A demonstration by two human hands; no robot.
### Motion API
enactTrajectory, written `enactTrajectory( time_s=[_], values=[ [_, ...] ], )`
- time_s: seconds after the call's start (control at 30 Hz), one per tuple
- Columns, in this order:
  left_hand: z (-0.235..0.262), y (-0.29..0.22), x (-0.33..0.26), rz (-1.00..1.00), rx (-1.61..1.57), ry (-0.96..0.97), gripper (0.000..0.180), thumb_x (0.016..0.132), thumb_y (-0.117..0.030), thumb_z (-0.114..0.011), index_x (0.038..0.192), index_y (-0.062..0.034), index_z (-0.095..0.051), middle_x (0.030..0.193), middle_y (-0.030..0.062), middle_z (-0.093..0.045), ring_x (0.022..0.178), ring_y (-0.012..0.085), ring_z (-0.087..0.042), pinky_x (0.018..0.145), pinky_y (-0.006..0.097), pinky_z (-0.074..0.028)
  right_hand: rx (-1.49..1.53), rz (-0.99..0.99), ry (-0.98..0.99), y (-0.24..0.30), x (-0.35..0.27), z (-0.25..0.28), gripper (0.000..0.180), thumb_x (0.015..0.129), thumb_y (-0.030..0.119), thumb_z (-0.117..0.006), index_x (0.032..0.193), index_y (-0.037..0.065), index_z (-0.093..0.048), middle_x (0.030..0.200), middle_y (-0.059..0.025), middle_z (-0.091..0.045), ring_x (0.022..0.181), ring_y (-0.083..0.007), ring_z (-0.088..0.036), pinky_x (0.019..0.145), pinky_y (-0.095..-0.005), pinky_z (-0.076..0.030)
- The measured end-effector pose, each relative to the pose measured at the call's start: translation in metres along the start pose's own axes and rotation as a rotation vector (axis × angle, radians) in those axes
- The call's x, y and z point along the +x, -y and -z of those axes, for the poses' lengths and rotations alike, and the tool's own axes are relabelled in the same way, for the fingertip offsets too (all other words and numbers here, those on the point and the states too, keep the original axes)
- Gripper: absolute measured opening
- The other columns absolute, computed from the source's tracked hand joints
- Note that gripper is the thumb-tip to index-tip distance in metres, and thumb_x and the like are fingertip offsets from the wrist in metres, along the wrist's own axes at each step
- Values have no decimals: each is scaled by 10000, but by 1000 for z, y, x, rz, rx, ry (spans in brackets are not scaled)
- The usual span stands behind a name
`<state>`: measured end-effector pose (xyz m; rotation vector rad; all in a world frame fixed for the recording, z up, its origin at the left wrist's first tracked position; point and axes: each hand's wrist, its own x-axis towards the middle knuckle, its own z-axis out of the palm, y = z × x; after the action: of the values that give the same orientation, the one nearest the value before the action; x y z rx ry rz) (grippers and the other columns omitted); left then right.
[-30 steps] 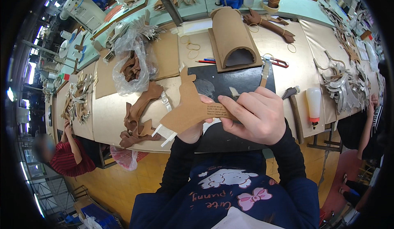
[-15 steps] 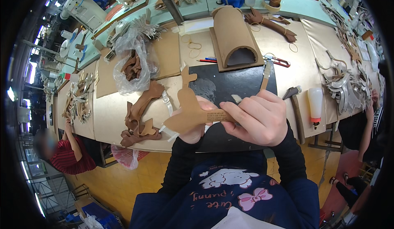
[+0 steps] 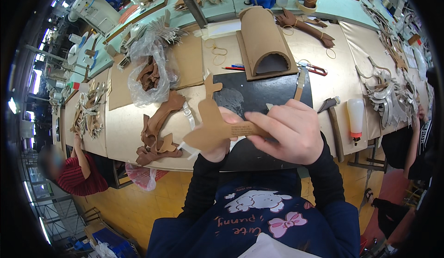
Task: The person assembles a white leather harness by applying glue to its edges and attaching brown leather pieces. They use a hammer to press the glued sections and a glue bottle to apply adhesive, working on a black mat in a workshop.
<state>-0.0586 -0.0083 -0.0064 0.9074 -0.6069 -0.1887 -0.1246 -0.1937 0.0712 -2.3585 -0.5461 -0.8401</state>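
Grasping the tan piece [image 3: 210, 135] over the black mat [image 3: 259, 87] with left hand [image 3: 220, 153] and right hand [image 3: 295, 132], I'd pinch evenly to avoid creases.

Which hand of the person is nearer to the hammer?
Right. The right hand is left of the hammer, close to it; the left hand is farther left.

Looked down and forward from the wearer's head, through the left fisheye of a pair. Sat close above left hand [image 3: 217, 155] and right hand [image 3: 297, 134]. Took in bench [image 3: 125, 133] ahead, shirt [image 3: 259, 184] below, floor [image 3: 173, 187] either side.
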Motion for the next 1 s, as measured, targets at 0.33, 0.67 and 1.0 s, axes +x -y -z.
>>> enactTrajectory(
  time_s=[0.33, 0.67, 1.0],
  values=[
    [11, -40, 69, -223, -46, -195, 336, 965, -116, -682, 1261, -47, -540, 1015, 92, -636, 842, 184, -603, 823, 324, -500, 334, -335, 45, -6, 9, -12, 440, 856, 59, -734, 1276, 43, -606, 1242, -151, -607, 1113, -299, -624, 963, -361, -495],
    [28, -44, 106, 248, 808, 496, 343, 876, -5, -722, 1216, 28, -690, 966, 97, -716, 861, 122, -647, 800, 249, -513, 1316, -937, -144, -54, -28, -18, 440, 1056, 256, -492, 1403, -11, -530, 1134, -75, -667, 1015, -128, -631, 911, -280, -496],
    [37, 63, 25, -182, 1592, 274, 492, 824, -203, -750, 1300, -159, -630, 1092, 28, -658, 984, 220, -637, 870, 400, -442, 720, -1342, 142, -73, -99, -61, 387, 930, 213, -718, 1204, -57, -681, 881, -91, -732, 714, -104, -663, 651, -255, -546]
  ],
)
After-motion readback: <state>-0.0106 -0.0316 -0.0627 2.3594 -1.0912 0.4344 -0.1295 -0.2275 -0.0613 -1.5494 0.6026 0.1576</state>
